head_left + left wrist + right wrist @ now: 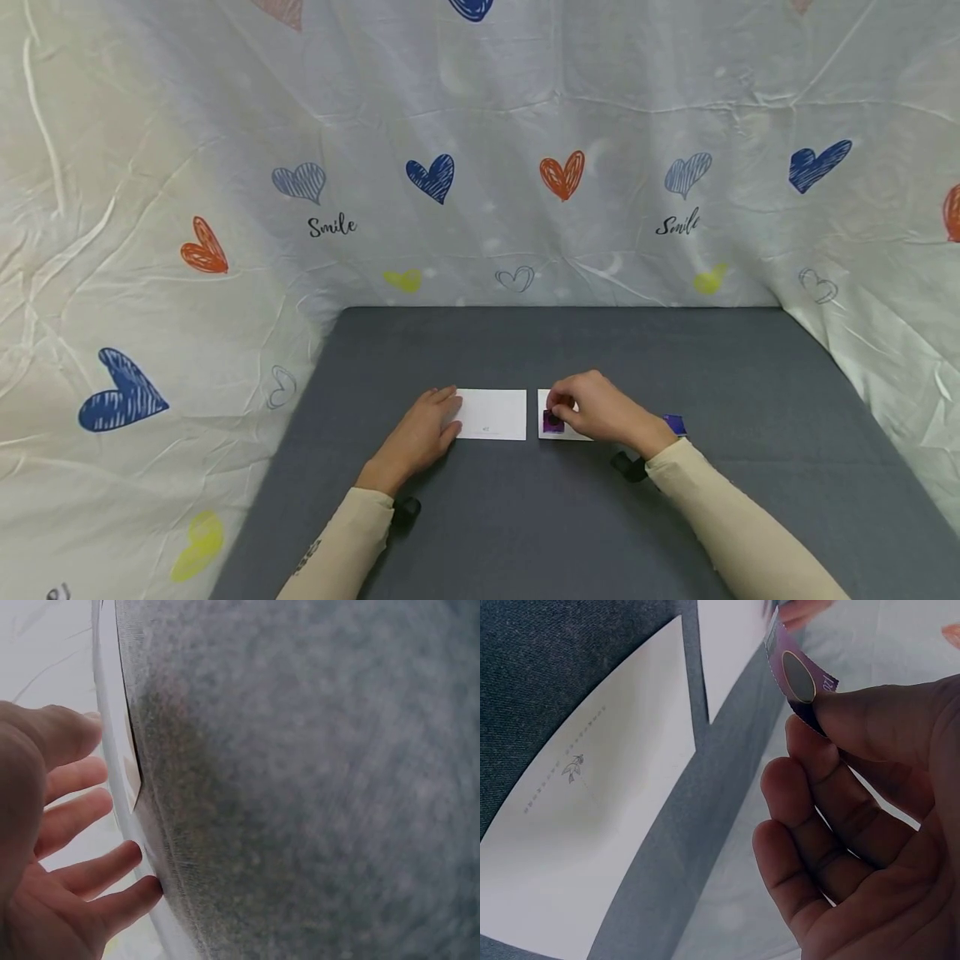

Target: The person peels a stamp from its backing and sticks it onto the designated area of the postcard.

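Observation:
My right hand (600,408) pinches a small purple stamp (799,676) with toothed edges and a dark oval between thumb and index finger. In the head view it is over the right white card (566,435), partly covered by the hand; the right wrist view shows it bent and raised, with a small bird drawing printed on the card (630,742). At the left, my left hand (420,429) rests with spread fingers at the left edge of another white card (491,412). The left wrist view shows those fingers (97,874) extended beside the card edge.
Both cards lie side by side with a narrow gap on the grey table (480,350). A blue-purple piece (675,425) shows behind my right wrist, partly hidden. Behind the table hangs a pale curtain (480,250) printed with hearts.

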Motion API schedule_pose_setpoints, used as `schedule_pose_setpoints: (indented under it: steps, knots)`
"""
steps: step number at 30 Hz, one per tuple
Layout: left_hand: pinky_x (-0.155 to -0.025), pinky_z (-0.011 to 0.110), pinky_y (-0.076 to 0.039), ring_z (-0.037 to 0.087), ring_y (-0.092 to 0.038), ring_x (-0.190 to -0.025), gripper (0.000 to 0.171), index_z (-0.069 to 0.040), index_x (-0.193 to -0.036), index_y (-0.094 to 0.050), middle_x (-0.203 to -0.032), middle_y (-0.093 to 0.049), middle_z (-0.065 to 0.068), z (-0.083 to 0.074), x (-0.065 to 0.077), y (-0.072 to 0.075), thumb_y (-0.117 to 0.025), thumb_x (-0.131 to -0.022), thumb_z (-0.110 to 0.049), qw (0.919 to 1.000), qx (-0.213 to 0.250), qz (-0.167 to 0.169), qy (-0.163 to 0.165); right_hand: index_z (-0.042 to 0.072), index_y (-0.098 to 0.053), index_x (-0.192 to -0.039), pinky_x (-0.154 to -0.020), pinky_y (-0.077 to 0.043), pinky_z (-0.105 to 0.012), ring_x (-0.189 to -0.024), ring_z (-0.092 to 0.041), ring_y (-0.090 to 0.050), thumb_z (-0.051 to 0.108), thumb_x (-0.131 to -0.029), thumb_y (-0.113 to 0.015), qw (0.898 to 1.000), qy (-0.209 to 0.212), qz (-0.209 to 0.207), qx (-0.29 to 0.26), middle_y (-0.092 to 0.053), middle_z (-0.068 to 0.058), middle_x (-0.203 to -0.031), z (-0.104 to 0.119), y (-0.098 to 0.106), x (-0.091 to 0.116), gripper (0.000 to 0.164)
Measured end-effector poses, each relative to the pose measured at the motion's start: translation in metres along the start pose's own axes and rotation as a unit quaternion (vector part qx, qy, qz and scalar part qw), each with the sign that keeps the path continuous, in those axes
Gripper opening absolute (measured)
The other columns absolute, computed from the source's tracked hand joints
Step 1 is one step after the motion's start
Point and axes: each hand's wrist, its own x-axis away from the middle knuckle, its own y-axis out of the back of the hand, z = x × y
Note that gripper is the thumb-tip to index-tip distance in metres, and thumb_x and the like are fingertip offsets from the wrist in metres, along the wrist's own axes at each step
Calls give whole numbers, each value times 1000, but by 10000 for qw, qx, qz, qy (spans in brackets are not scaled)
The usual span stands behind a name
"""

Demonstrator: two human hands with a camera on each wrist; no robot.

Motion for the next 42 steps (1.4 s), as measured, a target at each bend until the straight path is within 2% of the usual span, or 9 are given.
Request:
schedule_pose_setpoints:
  steps: [8, 12, 16, 19, 28, 36, 38, 42]
  knots:
    - [-122, 58, -44, 42, -57, -146, 47, -1, -147, -66, -158, -61, 19, -6, -1, 3, -74, -105, -20, 9997, -134, -165, -109, 12, -82, -103, -77, -58, -27, -82, -2, -69, 8, -103, -72, 10000, -23, 0, 61, -79, 7, -93, 1, 0, -2, 11]
    - [-119, 58, -47, 41, -61, -142, 45, -1, -144, -68, -151, -66, 19, -12, -3, 5, -76, -104, -18, 9981, -224, -479, -327, 12, -82, -102, -78, -58, -28, -82, -3, -69, 8, -102, -72, 10000, -6, -46, 68, -79, 7, -93, 2, 1, -4, 11]
    - [-115, 57, -50, 41, -65, -136, 41, 1, -139, -71, -143, -71, 20, -20, -6, 8, -78, -101, -15, 9950, -43, -796, -603, 12, -82, -102, -77, -58, -27, -81, -2, -68, 8, -102, -72, 9999, 1, -61, 105, -79, 7, -92, 2, 2, -4, 11]
    - [-114, 55, -51, 39, -66, -134, 39, 1, -137, -72, -138, -73, 18, -25, -8, 8, -78, -101, -14, 9935, 151, -891, -687, 12, -82, -103, -77, -57, -27, -81, -2, -67, 9, -103, -72, 9999, 13, -58, 135, -79, 8, -92, 2, 2, -5, 10]
    - [-113, 53, -53, 35, -70, -129, 36, -3, -136, -74, -134, -77, 14, -47, -16, 0, -74, -103, -17, 9945, 590, -693, -514, 13, -82, -102, -75, -57, -26, -79, -1, -67, 8, -102, -73, 9998, 86, -107, 110, -80, 7, -92, 5, 2, -7, 10]
    - [-107, 49, -57, 32, -76, -120, 30, -1, -128, -77, -125, -81, 14, -65, -25, -6, -73, -103, -17, 9884, 914, -751, -951, 13, -83, -101, -74, -56, -25, -78, -1, -68, 7, -102, -74, 9994, 292, -199, -4, -81, 6, -94, 7, 2, -10, 11]
    - [-105, 49, -59, 30, -77, -117, 28, -1, -126, -78, -123, -81, 13, -69, -28, -9, -71, -104, -17, 9857, 1146, -709, -1009, 13, -83, -102, -74, -56, -25, -79, -1, -68, 7, -102, -74, 9994, 288, -180, -42, -81, 6, -94, 7, 2, -10, 10]
    - [-93, 44, -63, 22, -79, -104, 23, -2, -122, -79, -115, -82, 9, -77, -32, -12, -68, -106, -15, 9762, 1897, -427, -957, 13, -83, -104, -74, -57, -26, -80, -1, -70, 8, -103, -74, 9994, 297, -156, -82, -82, 5, -96, 8, 3, -10, 11]
